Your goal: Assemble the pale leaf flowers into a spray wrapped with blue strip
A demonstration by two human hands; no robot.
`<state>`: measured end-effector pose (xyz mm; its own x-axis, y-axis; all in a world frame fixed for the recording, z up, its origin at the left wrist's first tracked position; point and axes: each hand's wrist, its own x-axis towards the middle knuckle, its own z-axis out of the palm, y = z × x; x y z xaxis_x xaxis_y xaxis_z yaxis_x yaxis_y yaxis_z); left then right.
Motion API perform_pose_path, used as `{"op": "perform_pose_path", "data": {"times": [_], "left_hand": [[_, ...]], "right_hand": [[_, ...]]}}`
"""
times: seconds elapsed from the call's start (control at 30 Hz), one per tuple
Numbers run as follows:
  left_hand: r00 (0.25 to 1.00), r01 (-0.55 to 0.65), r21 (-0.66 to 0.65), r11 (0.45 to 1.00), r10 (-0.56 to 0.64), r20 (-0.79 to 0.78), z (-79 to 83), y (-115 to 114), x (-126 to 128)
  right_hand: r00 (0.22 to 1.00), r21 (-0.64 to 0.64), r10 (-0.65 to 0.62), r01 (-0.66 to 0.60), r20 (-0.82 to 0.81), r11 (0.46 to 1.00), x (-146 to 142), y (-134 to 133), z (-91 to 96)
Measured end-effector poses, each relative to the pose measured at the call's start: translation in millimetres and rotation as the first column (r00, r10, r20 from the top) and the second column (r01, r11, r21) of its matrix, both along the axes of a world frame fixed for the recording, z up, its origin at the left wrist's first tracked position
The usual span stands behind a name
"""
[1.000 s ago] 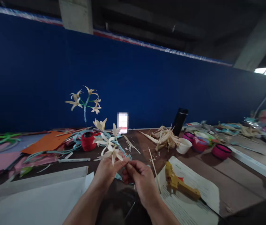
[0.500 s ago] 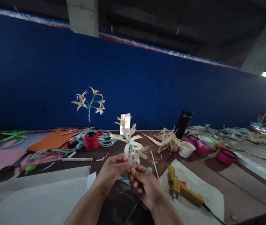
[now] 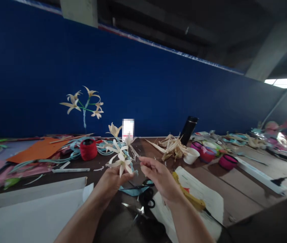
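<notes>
My left hand [image 3: 113, 182] is closed on the stem of a sprig of pale paper-like flowers [image 3: 119, 152] wrapped in light blue tape, holding it upright above the brown table [image 3: 236, 192]. Beside it, my right hand [image 3: 158, 177] hovers just right of the flowers, fingers loosely curled, thumb and forefinger pinched near a thin strand. What the pinch holds is too small to name. Below my hands lie black-handled scissors [image 3: 143, 202] and a strip of blue tape [image 3: 133, 191].
A finished flower sprig [image 3: 84, 104] stands at the back against the blue wall. A red thread spool [image 3: 88, 149], husk scraps [image 3: 172, 147], a black bottle [image 3: 188, 130], a white cup [image 3: 191, 156], pink bowls [image 3: 227, 161], a yellow glue gun [image 3: 191, 199] on paper, white sheets [image 3: 32, 209] at left.
My right hand has drawn away from the stem to the right. The flower sprig has tilted left in my left hand. Scissors have come into sight below.
</notes>
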<state>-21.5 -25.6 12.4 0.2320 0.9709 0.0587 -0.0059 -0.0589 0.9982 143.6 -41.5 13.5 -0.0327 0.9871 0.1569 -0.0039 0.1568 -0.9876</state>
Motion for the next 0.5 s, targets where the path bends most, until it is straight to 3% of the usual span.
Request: {"op": "perform_pose_path", "data": {"times": [0.1,0.17,0.37,0.5], "left_hand": [[1.0,0.006,-0.057,0.998,-0.007,-0.018,-0.3,-0.9,0.8],[0.999,0.035,-0.072,0.997,-0.036,-0.011,-1.5,-0.6,0.9],[0.987,0.135,-0.172,0.976,-0.117,0.112,-9.9,3.2,-0.2],[0.967,0.196,-0.245,0.949,-0.145,0.209,-15.5,4.5,-1.9]], "right_hand": [[0.962,0.052,0.106,-0.123,0.25,0.991,-0.9,7.4,18.9],[0.929,0.022,0.201,-0.218,0.31,0.976,-5.0,12.3,25.5],[0.933,0.015,0.145,-0.159,0.33,0.987,-9.2,27.2,17.5],[0.946,-0.042,0.248,-0.245,0.207,0.969,-7.6,31.7,14.8]]}}
